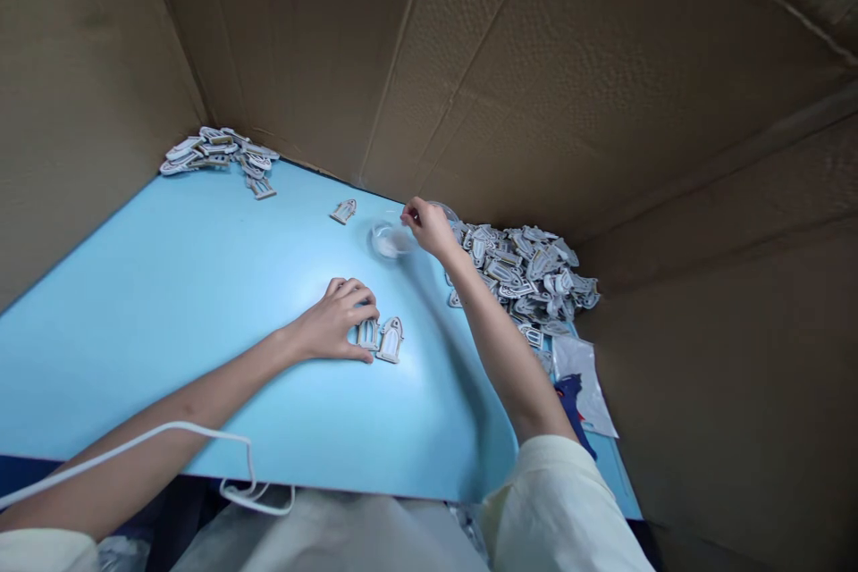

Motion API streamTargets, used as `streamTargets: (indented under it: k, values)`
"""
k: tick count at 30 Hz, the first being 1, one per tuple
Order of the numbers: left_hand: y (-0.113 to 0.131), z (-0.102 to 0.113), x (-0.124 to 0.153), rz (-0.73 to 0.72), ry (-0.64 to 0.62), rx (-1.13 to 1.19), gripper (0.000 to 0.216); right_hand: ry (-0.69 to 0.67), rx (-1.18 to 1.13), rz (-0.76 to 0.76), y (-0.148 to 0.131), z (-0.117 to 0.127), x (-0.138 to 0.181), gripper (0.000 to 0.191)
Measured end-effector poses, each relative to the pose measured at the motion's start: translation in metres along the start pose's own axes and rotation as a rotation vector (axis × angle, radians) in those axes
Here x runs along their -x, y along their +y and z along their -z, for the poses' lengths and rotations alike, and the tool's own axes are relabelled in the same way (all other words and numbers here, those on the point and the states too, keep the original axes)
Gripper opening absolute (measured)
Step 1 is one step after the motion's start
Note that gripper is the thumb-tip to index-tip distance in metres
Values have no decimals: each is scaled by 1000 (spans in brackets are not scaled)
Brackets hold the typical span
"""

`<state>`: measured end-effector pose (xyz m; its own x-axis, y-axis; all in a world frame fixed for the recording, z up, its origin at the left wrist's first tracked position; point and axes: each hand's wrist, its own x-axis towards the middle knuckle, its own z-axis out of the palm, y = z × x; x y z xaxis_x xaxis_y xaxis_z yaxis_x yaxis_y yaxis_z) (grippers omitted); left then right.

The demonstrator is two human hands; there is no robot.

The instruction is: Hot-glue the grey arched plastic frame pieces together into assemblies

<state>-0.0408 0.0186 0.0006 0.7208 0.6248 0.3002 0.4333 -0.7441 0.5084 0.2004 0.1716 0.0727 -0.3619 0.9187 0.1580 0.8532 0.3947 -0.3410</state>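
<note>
My left hand point(341, 319) rests on the table with its thumb and fingers around a small arched window-shaped piece point(368, 334), partly covered by the fingers. Right beside it lies a second arched piece point(390, 340), whitish with a brown edge. My right hand point(427, 224) is raised near a small clear round dish point(389, 239) with something whitish inside. Its fingertips are pinched together; whatever is between them is too small to make out.
A lone arched piece point(344, 212) lies left of the dish. Heaps of similar pieces stand at the back left point(218, 150) and right point(529, 273). A plastic bag point(590, 380) lies at the right edge. Cardboard walls point(536, 89) surround the blue table point(201, 313). A white cable point(180, 425) crosses my left forearm.
</note>
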Motion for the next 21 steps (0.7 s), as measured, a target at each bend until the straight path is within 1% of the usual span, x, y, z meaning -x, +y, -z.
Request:
streamTargets:
  k: [3,5,7,9,10,12,15,17,19,21]
  values:
    - [1,0,0,16,-9,14,60,130,-123,-11,3,4,6,6]
    - [3,0,-1,39,17,38,57,203,-319,-31,0,5,18,13]
    - [6,-1,-1,88,78,84,50,197,-572,-57,-10,1,40,22]
    - [10,-2,-2,141,174,172,42,138,-793,-62,-25,-8,74,32]
    - [13,-3,-2,156,230,227,40,128,-853,-47,-34,-14,94,36]
    - [18,-4,-3,147,330,323,34,153,-850,-14,-51,-28,133,31]
    - [26,-5,-4,101,388,384,14,219,-719,44,-65,-46,176,21]
    - [30,-5,-4,130,416,377,9,253,-682,56,-68,-54,190,20]
    - [32,-5,-5,157,434,358,7,263,-710,30,-67,-59,195,21]
    - [32,-4,-6,101,426,324,6,245,-797,-24,-68,-61,195,23]
